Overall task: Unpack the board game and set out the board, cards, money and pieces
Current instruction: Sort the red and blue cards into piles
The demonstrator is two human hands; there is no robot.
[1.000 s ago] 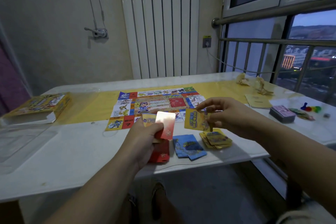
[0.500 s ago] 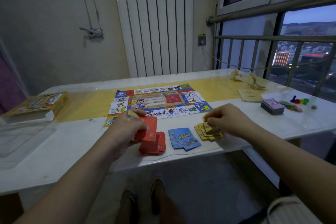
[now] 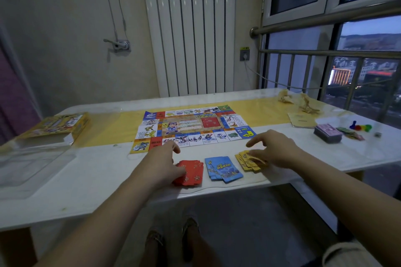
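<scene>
The colourful game board (image 3: 191,127) lies flat in the middle of the white table (image 3: 86,175). In front of it sit three loose card piles: red cards (image 3: 193,172), blue cards (image 3: 224,168) and yellow cards (image 3: 247,161). My left hand (image 3: 162,162) rests on the left side of the red pile with relaxed fingers. My right hand (image 3: 273,149) hovers over the yellow pile, fingers spread and touching the cards. A stack of paper money (image 3: 327,133) and coloured pawns (image 3: 361,127) lie at the right.
The yellow game box (image 3: 57,125) stands at the table's left, with a clear plastic sheet (image 3: 32,162) in front of it. A tan booklet (image 3: 300,120) and crumpled wrapping (image 3: 299,101) lie at the back right. A small die (image 3: 378,134) sits near the right edge.
My left hand has laid its red cards down on the red pile. My right hand has put its yellow card on the yellow pile and spread its fingers.
</scene>
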